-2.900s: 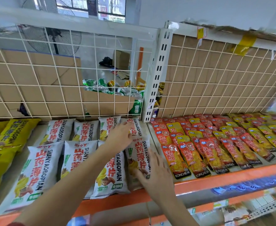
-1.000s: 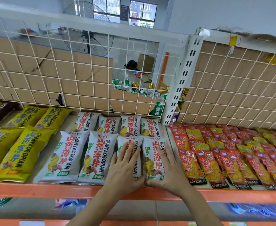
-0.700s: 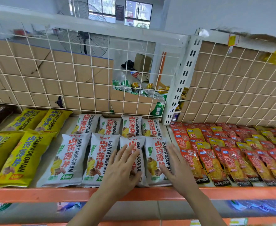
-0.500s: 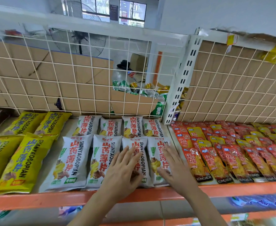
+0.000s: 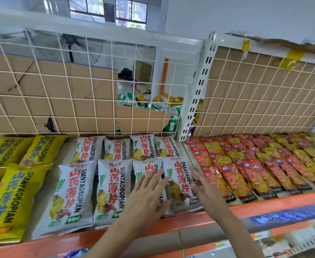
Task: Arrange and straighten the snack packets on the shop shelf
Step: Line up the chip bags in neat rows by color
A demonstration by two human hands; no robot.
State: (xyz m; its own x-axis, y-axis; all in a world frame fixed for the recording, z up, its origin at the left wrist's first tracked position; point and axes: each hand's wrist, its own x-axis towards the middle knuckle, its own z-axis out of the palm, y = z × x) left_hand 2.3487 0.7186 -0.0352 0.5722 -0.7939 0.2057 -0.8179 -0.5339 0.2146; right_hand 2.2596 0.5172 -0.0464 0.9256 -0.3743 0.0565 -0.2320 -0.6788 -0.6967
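Eight white snack packets (image 5: 112,190) lie flat at the centre of the shelf (image 5: 246,207). They are glossy, puffed pillow shapes with red characters and black lettering, set in two rows of four, one row at the back by the grid and one at the orange front lip.

Four yellow packets (image 5: 13,202) of the same pillow shape, with blue characters, fill the lower left of the frame: two behind and two in front. The leftmost is cut by the frame edge.

Slim sachets (image 5: 246,175), red and orange-yellow, shiny and narrow, overlap in slanting rows across the right of the frame. They overlap too much to count.

Two bare hands enter from the bottom of the frame.
- Left hand (image 5: 145,196): grip spread, with palm and straight fingers pressed flat on the third front white packet from the left.
- Right hand (image 5: 206,190): grip unclenched and holding nothing, with fingers straight along the right edge of the fourth front white packet, between it and the sachets.

One white wire grid (image 5: 60,90) of square mesh spans the upper half, backed by matte brown cardboard (image 5: 32,81).

One white slotted metal upright (image 5: 199,90) divides the grid right of centre.

Green and gold drink cans (image 5: 149,103) are heaped behind a gap in the cardboard at centre. Their number is unclear.
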